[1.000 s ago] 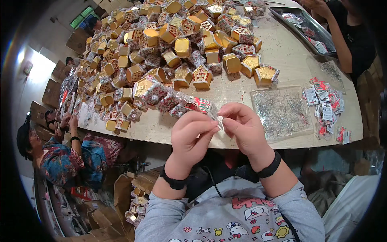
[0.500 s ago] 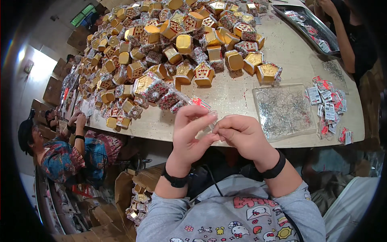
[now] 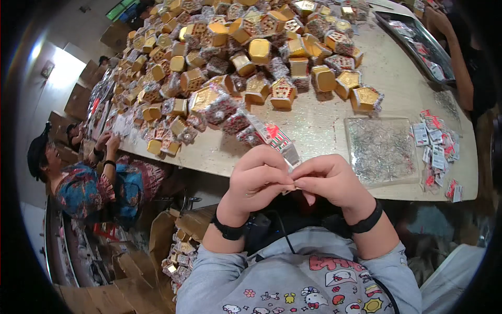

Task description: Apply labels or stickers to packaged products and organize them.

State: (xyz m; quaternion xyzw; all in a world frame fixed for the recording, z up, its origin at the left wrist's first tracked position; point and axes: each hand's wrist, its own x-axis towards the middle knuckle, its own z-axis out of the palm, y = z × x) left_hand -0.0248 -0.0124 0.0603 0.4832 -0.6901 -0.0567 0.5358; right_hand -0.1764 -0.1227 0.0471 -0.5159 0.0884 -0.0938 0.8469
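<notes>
Since the earlier frame, the left hand (image 3: 261,179) has lowered its raised index finger toward the thumb, meeting the right hand (image 3: 334,180). Both hands are pinched closed; what is between the fingertips is too small to tell. The striped card (image 3: 281,140) lies just beyond this grip, at eleven o'clock.

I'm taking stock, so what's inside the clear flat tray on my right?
The clear flat tray holds a tangle of thin, mostly silvery wire-like pieces. Only the upper ones show; anything beneath the tangle is covered.
</notes>
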